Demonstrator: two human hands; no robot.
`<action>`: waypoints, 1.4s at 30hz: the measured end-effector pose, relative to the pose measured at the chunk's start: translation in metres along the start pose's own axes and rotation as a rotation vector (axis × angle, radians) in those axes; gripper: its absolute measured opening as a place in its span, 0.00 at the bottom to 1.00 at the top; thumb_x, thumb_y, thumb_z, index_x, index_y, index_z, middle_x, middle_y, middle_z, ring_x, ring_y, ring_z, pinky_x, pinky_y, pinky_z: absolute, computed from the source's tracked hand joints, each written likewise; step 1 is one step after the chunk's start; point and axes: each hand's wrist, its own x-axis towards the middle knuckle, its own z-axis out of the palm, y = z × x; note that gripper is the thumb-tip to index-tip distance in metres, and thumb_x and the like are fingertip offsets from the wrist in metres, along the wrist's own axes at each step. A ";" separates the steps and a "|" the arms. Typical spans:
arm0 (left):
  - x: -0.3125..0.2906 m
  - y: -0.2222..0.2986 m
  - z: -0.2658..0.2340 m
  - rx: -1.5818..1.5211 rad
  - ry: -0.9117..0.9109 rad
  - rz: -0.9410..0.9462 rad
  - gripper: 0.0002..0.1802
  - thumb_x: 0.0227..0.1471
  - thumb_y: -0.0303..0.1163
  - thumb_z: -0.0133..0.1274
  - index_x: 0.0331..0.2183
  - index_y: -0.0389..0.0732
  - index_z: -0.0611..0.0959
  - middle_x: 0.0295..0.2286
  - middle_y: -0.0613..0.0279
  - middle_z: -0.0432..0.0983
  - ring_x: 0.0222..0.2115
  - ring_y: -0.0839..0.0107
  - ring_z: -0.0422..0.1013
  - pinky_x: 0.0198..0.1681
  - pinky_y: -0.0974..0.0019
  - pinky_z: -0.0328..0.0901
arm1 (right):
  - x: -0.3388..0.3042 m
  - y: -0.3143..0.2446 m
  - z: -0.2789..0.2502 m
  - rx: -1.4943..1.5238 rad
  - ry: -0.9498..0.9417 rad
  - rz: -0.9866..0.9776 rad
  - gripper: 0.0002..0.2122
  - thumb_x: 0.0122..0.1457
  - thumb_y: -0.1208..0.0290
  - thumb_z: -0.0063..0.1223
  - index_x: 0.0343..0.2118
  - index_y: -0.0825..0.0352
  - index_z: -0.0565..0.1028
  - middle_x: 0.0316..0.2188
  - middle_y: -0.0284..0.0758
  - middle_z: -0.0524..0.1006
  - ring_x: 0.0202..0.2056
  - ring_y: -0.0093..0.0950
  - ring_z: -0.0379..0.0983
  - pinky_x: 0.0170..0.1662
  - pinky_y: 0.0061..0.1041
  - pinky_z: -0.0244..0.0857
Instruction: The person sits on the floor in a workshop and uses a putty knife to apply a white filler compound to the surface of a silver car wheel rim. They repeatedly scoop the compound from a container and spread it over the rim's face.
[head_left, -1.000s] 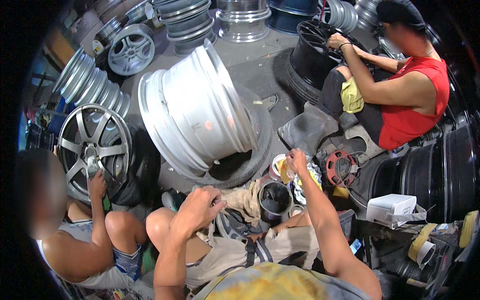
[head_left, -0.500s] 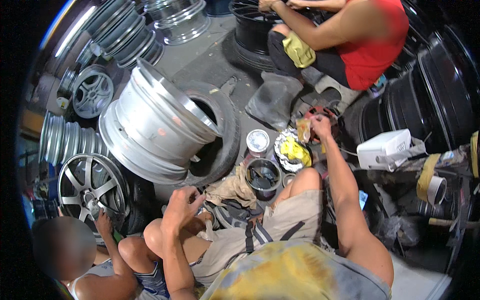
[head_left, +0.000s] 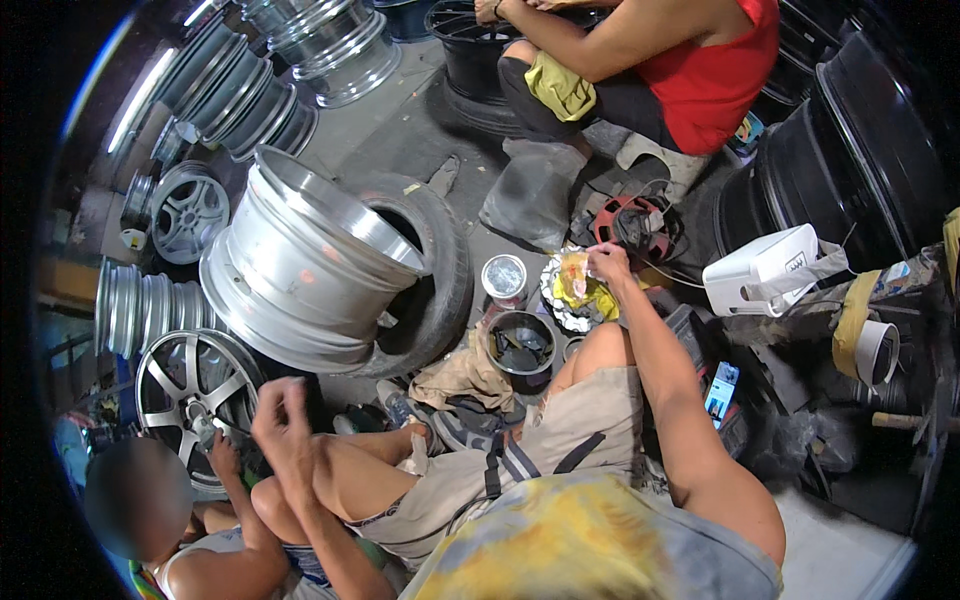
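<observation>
My right hand (head_left: 608,263) pinches a small clear plastic bag (head_left: 573,270) with orange-brown contents. The bag hangs over crumpled yellow and silver wrapping (head_left: 590,300) on the floor. My left hand (head_left: 280,430) is raised above my left knee, fingers curled in and slightly blurred; what they hold, if anything, I cannot make out. Near my right hand stand a tub with a pale top (head_left: 504,278) and a dark bucket (head_left: 521,343) with dark stuff inside. A large silver wheel rim (head_left: 305,275) leans on a tire (head_left: 455,270) ahead on the left.
A person in a red top (head_left: 715,75) works on a black wheel (head_left: 470,70) ahead. Another person (head_left: 215,560) at my left touches a spoked wheel (head_left: 185,375). A red reel with cable (head_left: 628,222), a white box (head_left: 765,270) and stacked black rims (head_left: 840,160) lie to the right.
My right hand has moved left with the plastic bag, from beside the red reel to over the yellow wrapping. My left hand has swung left toward the spoked wheel. The whole view has shifted slightly.
</observation>
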 end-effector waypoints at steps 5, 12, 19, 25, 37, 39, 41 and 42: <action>-0.055 -0.030 -0.066 0.172 0.167 -0.357 0.16 0.65 0.37 0.47 0.33 0.34 0.80 0.27 0.62 0.75 0.29 0.74 0.68 0.36 0.67 0.64 | -0.007 0.000 0.036 0.094 -0.060 0.091 0.05 0.56 0.77 0.55 0.35 0.68 0.79 0.27 0.34 0.80 0.25 0.23 0.77 0.29 0.23 0.74; -0.227 -0.209 -0.032 -0.030 -0.424 -0.470 0.13 0.59 0.29 0.50 0.37 0.29 0.82 0.34 0.54 0.81 0.36 0.65 0.74 0.43 0.62 0.68 | -0.004 -0.014 0.034 0.300 -0.104 0.034 0.06 0.61 0.75 0.52 0.37 0.68 0.78 0.28 0.33 0.79 0.26 0.22 0.76 0.31 0.23 0.74; -0.253 -0.171 -0.014 -0.103 -0.594 -0.936 0.16 0.61 0.32 0.46 0.43 0.30 0.80 0.41 0.55 0.79 0.41 0.66 0.73 0.48 0.61 0.66 | -0.014 0.018 0.075 0.202 -0.238 0.312 0.07 0.55 0.73 0.58 0.36 0.66 0.80 0.29 0.34 0.81 0.26 0.25 0.77 0.27 0.29 0.72; -0.252 -0.132 -0.040 -0.269 -0.552 -1.048 0.20 0.63 0.34 0.44 0.48 0.30 0.79 0.47 0.57 0.78 0.46 0.66 0.72 0.53 0.61 0.65 | 0.075 0.084 0.067 -1.372 -0.287 -0.175 0.19 0.49 0.57 0.58 0.37 0.68 0.83 0.40 0.42 0.83 0.38 0.36 0.82 0.40 0.37 0.74; -0.289 -0.063 -0.071 -0.828 0.139 -0.948 0.21 0.65 0.44 0.48 0.33 0.36 0.81 0.32 0.61 0.79 0.35 0.75 0.74 0.38 0.70 0.66 | 0.176 0.094 -0.068 0.210 -1.025 0.552 0.06 0.61 0.69 0.41 0.30 0.59 0.71 0.21 0.32 0.70 0.20 0.29 0.68 0.20 0.24 0.59; -0.290 -0.085 -0.081 -0.126 0.138 -0.977 0.21 0.62 0.43 0.51 0.29 0.33 0.83 0.25 0.60 0.80 0.27 0.74 0.75 0.33 0.67 0.67 | 0.143 0.088 -0.070 -0.047 -0.553 0.515 0.08 0.62 0.70 0.39 0.25 0.59 0.68 0.17 0.31 0.69 0.12 0.25 0.63 0.15 0.23 0.53; -0.291 -0.086 -0.090 0.005 0.176 -1.042 0.21 0.62 0.42 0.51 0.29 0.31 0.83 0.23 0.61 0.80 0.26 0.76 0.74 0.34 0.68 0.68 | 0.117 0.079 -0.071 -0.534 -0.379 0.212 0.10 0.62 0.70 0.41 0.23 0.61 0.69 0.20 0.33 0.73 0.15 0.24 0.66 0.16 0.25 0.55; -0.303 -0.086 -0.092 0.063 0.204 -1.096 0.21 0.62 0.41 0.51 0.29 0.30 0.83 0.22 0.61 0.80 0.26 0.77 0.73 0.35 0.68 0.68 | 0.112 0.075 -0.065 -0.790 -0.293 0.043 0.10 0.61 0.70 0.42 0.23 0.62 0.69 0.22 0.33 0.74 0.16 0.24 0.68 0.16 0.25 0.56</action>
